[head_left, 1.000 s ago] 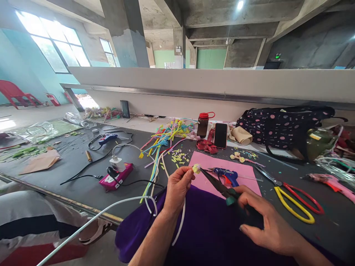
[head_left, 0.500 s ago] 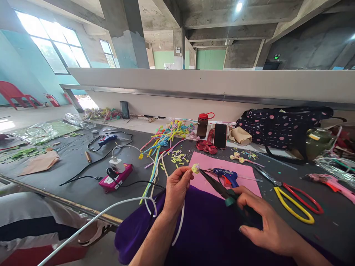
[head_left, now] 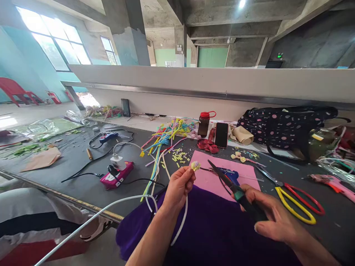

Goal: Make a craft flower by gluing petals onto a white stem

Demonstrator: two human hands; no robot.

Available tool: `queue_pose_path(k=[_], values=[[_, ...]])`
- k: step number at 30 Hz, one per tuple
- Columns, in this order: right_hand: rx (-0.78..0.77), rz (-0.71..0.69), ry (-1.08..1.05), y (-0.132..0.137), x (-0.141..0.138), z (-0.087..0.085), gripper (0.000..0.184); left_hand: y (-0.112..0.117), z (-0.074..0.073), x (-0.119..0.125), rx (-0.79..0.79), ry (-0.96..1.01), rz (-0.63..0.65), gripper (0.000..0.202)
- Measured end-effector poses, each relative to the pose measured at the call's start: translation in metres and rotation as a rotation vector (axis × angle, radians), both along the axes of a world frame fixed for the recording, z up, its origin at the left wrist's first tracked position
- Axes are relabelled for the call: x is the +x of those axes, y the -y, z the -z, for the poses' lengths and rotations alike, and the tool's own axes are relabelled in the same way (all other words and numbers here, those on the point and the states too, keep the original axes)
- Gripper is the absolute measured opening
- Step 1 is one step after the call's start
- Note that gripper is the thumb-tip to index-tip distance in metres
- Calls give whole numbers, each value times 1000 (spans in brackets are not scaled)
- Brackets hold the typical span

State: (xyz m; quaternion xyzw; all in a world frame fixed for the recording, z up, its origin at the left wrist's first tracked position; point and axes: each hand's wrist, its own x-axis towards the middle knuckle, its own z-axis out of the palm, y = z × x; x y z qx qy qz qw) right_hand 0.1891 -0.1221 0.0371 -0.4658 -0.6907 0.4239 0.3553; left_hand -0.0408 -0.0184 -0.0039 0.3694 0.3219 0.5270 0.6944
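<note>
My left hand (head_left: 178, 185) pinches a small yellow and pale purple flower-like piece (head_left: 195, 166) between thumb and fingertips, above the pink sheet's left edge. In my right hand (head_left: 273, 216) is a pair of dark scissors (head_left: 227, 181) with green near the pivot. Their blades point up and left, apart from the flower piece. A blue glue gun (head_left: 233, 176) lies on the pink sheet (head_left: 246, 169) behind the scissors, partly covered by them. A white cord (head_left: 181, 226) hangs down below my left hand over the purple cloth (head_left: 210, 221).
Yellow-and-red-handled scissors (head_left: 298, 201) and a pink glue gun (head_left: 331, 181) lie on the right. Bundled fuzzy stems (head_left: 166, 136) and cut yellow bits (head_left: 179, 158) lie ahead. A magenta power strip (head_left: 118, 177) with cords stands left. Beyond are a bottle (head_left: 203, 125) and phone (head_left: 221, 135).
The scissors have moved right and away from the flower piece, their tips turning upward. My right hand has shifted right. My left hand still holds the piece, turned slightly.
</note>
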Motion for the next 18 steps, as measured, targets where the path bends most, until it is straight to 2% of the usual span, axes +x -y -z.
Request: queue_pose_path(k=[3, 9, 18], values=[[-10, 15, 110, 2, -2, 3, 18, -2, 1, -1, -46, 55, 64, 27], [43, 57, 364, 6, -7, 16, 25, -4, 4, 0, -53, 71, 94, 25], [66, 86, 389, 6, -11, 9, 24, -2, 4, 1, 4, 9, 66, 25]])
